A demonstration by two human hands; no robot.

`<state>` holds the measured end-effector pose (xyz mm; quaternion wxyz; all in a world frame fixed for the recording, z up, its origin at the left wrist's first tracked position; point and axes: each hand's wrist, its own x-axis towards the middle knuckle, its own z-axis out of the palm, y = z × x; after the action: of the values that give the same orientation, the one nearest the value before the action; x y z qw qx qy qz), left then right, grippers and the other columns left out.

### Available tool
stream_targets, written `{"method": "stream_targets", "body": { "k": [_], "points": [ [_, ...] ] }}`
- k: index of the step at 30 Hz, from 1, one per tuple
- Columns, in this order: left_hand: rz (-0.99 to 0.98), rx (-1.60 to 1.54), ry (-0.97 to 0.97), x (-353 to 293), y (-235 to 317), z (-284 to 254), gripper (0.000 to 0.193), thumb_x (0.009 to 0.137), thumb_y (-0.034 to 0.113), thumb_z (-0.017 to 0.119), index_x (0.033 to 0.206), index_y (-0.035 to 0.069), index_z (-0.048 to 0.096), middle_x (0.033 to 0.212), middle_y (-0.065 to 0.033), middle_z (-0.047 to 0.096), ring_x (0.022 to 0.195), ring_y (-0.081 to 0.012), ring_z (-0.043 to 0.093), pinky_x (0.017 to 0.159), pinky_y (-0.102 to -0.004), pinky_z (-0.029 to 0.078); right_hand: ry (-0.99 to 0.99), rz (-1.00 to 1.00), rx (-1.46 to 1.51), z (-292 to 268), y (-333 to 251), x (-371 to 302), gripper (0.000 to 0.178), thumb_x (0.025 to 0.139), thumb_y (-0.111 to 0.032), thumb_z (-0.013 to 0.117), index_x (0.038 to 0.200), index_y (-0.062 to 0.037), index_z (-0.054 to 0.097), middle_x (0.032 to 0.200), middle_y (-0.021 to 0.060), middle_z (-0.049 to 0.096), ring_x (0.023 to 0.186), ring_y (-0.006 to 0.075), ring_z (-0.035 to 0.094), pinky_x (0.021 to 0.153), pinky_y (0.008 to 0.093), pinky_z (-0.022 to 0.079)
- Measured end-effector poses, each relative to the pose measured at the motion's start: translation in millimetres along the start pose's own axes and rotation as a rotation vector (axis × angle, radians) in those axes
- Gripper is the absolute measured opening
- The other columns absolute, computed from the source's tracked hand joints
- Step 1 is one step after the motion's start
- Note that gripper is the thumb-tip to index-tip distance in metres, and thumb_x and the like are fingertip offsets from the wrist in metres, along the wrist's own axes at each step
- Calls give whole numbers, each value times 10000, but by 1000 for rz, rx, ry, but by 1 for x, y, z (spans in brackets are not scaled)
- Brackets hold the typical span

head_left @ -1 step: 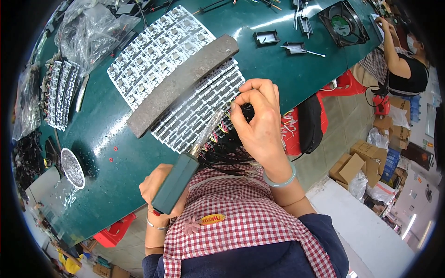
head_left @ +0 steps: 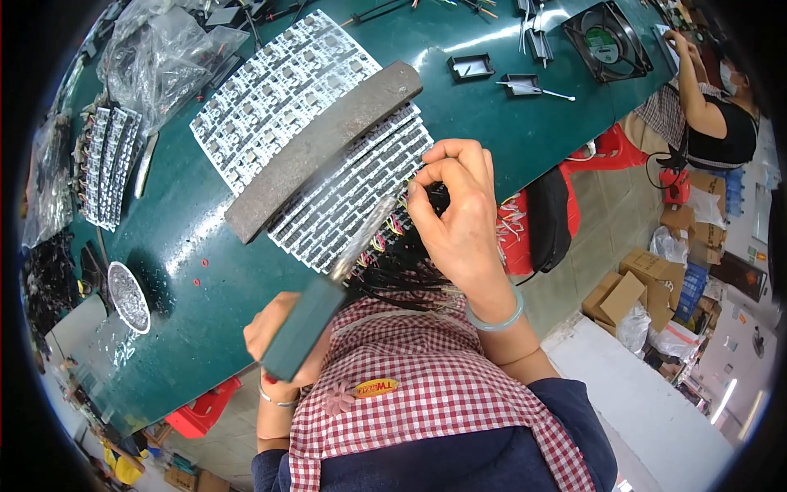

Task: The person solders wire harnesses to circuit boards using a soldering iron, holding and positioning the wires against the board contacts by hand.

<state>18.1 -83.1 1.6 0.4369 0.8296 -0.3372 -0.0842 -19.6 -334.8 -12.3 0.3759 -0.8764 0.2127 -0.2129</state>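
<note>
My left hand (head_left: 275,332) is closed around the dark green boxy handle of a soldering iron (head_left: 305,328). Its silver shaft slants up and right, ending among the wires along the near edge of the circuit boards (head_left: 352,193). At the right end of that edge, my right hand (head_left: 459,209) pinches a thin wire (head_left: 403,197) between thumb and index finger; the fingertips partly cover it. Across the white, strip-like boards lies a curved dark grey bar (head_left: 328,143). Black and coloured wires (head_left: 402,271) hang from the boards toward my checked apron.
Left on the green table (head_left: 213,328) are a white bowl (head_left: 129,299), a smaller board stack (head_left: 109,168) and plastic bags (head_left: 160,70). Small black trays (head_left: 471,67) and a fan (head_left: 607,45) sit on the far right. Another person (head_left: 713,123) sits beyond a red stool (head_left: 607,152).
The soldering iron's handle has shifted slightly left and down with my left hand and looks blurred. My right hand stays in place.
</note>
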Motion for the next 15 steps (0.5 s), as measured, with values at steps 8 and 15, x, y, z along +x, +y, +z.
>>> {"method": "stream_targets", "body": {
  "k": [8,15],
  "points": [
    [-93,-135,1087,-69,-16,-76,348,888,16,599,1207,-105,531,1156,-174,604,556,-130,405,544,-251,345,17,-39,-9,0,1,1,88,751,34,668,786,16,589,1022,130,564,953,297,523,823,381,450],
    [-491,61,1150,-81,-31,-85,267,883,-38,597,1138,-114,574,1102,-173,644,554,-101,402,521,-247,337,53,-59,-9,5,4,0,96,739,35,662,782,12,580,1028,127,557,952,306,521,808,392,459]
  ]
}}
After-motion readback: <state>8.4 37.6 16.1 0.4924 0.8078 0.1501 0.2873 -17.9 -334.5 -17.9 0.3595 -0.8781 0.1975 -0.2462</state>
